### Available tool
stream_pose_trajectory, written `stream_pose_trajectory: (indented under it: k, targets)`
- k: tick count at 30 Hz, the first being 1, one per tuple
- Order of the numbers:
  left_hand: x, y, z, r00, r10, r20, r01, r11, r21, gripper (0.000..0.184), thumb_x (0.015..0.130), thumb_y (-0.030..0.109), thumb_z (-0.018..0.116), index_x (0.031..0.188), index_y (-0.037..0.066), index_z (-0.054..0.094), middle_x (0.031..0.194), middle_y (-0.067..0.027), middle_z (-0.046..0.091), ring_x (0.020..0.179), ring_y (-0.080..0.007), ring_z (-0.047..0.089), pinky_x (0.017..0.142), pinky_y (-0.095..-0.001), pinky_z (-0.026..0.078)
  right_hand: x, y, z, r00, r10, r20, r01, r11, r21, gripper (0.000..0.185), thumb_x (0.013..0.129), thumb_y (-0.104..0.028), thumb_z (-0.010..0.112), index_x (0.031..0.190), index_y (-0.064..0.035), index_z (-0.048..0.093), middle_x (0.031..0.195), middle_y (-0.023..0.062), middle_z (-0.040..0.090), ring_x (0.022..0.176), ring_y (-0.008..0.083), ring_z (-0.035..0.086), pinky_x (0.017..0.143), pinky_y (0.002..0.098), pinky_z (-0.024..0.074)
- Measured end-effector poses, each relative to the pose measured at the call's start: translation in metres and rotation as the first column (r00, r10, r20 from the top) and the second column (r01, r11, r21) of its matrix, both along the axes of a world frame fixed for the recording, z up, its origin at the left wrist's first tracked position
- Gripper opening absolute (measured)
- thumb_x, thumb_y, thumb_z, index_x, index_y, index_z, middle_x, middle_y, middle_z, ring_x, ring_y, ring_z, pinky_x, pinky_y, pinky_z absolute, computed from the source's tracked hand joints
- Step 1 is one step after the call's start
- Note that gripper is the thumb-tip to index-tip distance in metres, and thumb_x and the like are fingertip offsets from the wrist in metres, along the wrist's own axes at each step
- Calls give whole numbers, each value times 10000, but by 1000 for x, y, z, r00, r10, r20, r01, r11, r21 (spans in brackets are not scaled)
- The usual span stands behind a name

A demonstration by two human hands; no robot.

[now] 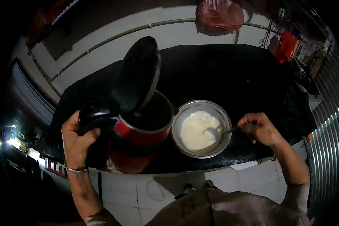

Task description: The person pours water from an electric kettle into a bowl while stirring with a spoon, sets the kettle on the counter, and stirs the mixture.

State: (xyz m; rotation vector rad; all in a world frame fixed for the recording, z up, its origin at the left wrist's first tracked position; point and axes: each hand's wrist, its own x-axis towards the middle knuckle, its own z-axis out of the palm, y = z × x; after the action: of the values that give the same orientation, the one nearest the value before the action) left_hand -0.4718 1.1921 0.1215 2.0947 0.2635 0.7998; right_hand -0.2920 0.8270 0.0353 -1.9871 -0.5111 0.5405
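My left hand (77, 137) is wrapped round the black handle of a red kettle (143, 138). Its round black lid (137, 73) stands raised and tilted, and the dark inside shows no clear contents. Right beside the kettle is a steel bowl (224, 145) holding a creamy white, thick mixture (197, 130). A metal spoon (226, 132) rests with its head in that mixture, its handle reaching over the rim to the right. The fingers of my right hand (260, 128) are closed at the end of the spoon's handle.
A table with a shiny black cover (214, 75) carries the kettle and bowl. Behind it, a red plastic bag (220, 17) hangs on the wall near a pipe (139, 28). Hanging odds and ends and a red cloth (286, 47) are at the right, near corrugated metal (329, 132).
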Motion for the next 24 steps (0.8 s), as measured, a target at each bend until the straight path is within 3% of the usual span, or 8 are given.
stream_pose_trajectory:
  k: [6,10,12,16,17,20,24]
  targets:
    - [3,-3,3,999,-20,-51,18,1000,-24,297,586,21,609,882,35,634,758,29,592,672,-68,534,655,-201,418,4,42,-16,993,119,14,-119,989,89,111,827,-56,500,843,1,594,622,25,523,461,80,453,401,223,372]
    - [6,-7,0,997,-73,10,73,997,-6,290,588,20,610,877,32,630,770,27,593,701,-67,539,683,-205,424,22,42,-20,998,52,35,-56,992,117,114,833,-64,501,841,5,592,613,29,523,448,84,449,401,223,374]
    - [7,-9,1,996,-84,-12,84,995,-44,289,587,10,607,875,25,626,784,22,598,728,-68,546,712,-212,428,22,18,-11,999,-47,20,46,998,30,117,833,-56,495,839,12,590,596,33,517,435,86,445,394,222,371]
    - [7,-9,4,996,-68,-57,67,998,-20,293,589,3,605,882,20,623,787,17,599,723,-70,548,711,-206,426,-1,-1,-3,996,71,54,-72,997,8,102,822,-30,503,838,27,586,585,35,508,432,84,450,379,228,367]
    - [8,-9,3,997,-52,-49,51,999,-20,290,590,3,604,879,19,622,783,16,597,713,-70,545,698,-206,427,-2,4,-4,996,92,-21,-90,995,48,102,814,-19,505,844,32,588,597,37,519,432,87,451,386,231,374]
    - [10,-9,3,997,-48,-62,47,999,-10,283,591,3,604,873,20,620,774,15,593,695,-66,539,674,-205,427,6,32,-18,991,135,-11,-133,982,138,111,814,-9,494,859,32,586,606,43,527,432,88,449,390,234,375]
    - [10,-12,1,997,-67,-40,67,998,-3,272,595,0,602,866,18,618,764,18,587,679,-59,528,649,-203,427,19,42,-23,995,85,49,-91,986,141,114,818,-10,489,869,29,582,604,45,528,434,88,452,394,236,375]
